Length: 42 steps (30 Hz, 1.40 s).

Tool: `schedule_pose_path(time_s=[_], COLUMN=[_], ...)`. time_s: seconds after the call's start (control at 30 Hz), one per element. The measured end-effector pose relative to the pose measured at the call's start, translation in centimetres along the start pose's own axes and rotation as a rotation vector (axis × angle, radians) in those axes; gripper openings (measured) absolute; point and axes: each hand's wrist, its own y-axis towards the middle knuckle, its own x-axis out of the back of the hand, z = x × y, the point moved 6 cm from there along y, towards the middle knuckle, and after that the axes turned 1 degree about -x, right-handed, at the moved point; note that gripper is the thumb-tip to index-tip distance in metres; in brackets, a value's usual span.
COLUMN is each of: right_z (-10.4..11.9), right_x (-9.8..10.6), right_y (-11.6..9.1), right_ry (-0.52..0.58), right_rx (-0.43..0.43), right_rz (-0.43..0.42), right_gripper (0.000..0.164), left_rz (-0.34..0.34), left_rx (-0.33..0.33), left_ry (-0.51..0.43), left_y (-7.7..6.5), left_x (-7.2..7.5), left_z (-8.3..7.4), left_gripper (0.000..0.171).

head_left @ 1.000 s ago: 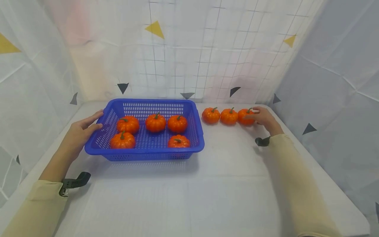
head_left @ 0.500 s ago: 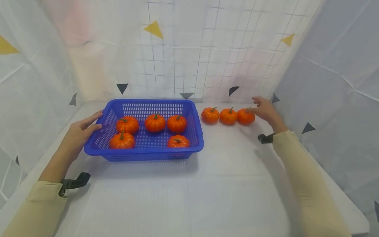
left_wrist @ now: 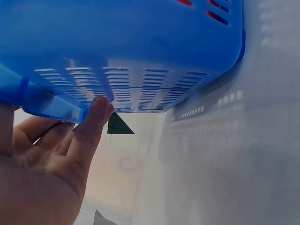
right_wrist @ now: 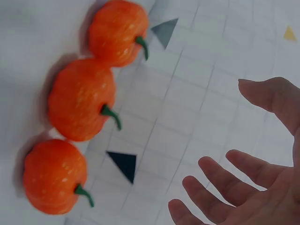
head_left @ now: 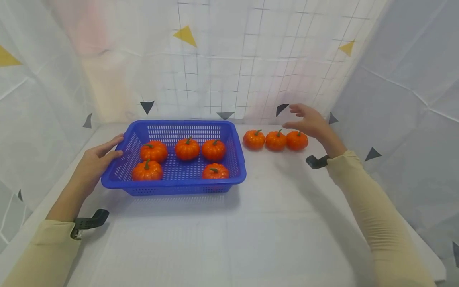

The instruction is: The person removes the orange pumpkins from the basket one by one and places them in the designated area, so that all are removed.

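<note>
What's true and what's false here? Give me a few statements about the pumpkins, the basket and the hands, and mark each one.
1. Five pumpkins show inside the blue basket. True.
2. The right hand is gripping a pumpkin. False: the right hand holds nothing.
3. The left hand is at the basket's left end. True.
4. Four pumpkins are lined up outside the basket. False: the outside row has three.
5. That row is to the basket's right. True.
</note>
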Motion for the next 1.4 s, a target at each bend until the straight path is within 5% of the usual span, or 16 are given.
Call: schedule_pose_path(time_s=[0.53,1.03,1.4], right_z=[8.3,15.6,21.0], right_x=[-1.6,-4.2,-6.0], right_y=[-1.8,-1.8,-1.6], right_ry=[0.145,0.258,0.226], right_rx=[0.151,0.396,0.489], right_rz=[0.092,0.332,0.392], right_gripper=[0.070,0.054,0.055], left_rz=[0.008,0.006,0.010], left_rx=[0.010,0.008,0.014], left_ry=[0.003,0.007,0.004], left_y=[0.1,0.1,0.2], left_x=[0.1,0.0,-0.1], left_z=[-0.2,-0.3,-0.1], left_gripper=[0.064,0.063,0.063])
